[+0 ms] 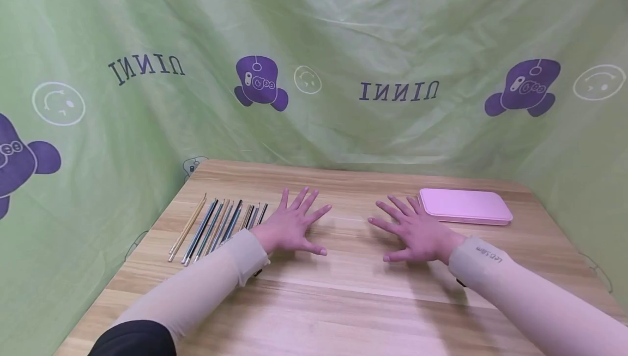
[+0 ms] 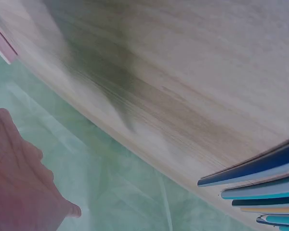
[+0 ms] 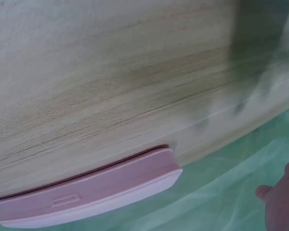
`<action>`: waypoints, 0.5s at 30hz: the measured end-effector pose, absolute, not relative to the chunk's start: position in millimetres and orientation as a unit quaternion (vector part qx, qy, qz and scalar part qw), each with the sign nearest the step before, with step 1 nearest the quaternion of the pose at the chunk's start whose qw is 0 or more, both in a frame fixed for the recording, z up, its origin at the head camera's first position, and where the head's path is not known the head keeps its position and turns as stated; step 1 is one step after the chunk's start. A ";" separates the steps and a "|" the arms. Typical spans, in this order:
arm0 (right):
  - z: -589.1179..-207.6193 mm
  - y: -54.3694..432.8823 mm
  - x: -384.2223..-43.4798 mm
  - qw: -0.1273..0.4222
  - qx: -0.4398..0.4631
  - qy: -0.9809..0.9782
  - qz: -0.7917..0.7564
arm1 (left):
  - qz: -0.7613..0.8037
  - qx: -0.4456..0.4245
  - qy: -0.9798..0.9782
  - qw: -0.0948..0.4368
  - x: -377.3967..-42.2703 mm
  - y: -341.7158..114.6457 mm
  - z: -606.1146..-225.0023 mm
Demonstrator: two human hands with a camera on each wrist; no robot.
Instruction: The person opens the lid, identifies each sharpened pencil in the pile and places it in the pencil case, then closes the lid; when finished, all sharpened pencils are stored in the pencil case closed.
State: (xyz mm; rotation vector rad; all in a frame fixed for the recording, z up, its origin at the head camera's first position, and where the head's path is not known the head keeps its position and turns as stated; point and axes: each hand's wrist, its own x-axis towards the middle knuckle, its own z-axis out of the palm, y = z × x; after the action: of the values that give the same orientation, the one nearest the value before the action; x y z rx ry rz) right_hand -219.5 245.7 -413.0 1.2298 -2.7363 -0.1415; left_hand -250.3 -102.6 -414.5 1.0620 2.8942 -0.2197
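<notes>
Sleeves [image 1: 198, 282]; left hand [image 1: 290, 228], right hand [image 1: 419, 233] well apart; pencils [image 1: 200, 230], case [image 1: 466, 204] near table [image 1: 353, 312] edges.

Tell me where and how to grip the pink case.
Probably best from above: pinch the pink case across its middle, by both long sides. It lies flat on the table, longer than wide, with the right hand near its left end.

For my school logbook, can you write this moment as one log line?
left hand: spread, near pencils | right hand: spread, near pink case | pencils: lying side by side | pink case: closed
</notes>
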 end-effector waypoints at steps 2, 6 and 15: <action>-410.6 248.1 -221.7 0.056 0.397 -0.916 -0.035 | -0.066 0.342 0.937 0.026 -252.0 -102.1 -414.8; -404.5 257.4 -228.7 0.035 0.360 -0.932 -0.012 | -0.041 0.336 0.941 0.031 -257.8 -98.9 -414.1; -385.2 296.8 -240.6 0.019 0.269 -0.963 0.029 | 0.052 0.310 0.948 0.053 -273.4 -70.7 -403.2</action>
State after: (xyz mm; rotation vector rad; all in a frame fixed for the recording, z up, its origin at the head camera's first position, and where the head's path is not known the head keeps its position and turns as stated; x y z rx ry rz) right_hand -240.6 296.8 -385.2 0.8335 -2.9881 0.0914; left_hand -273.4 -70.7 -403.2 0.9432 2.8803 0.1567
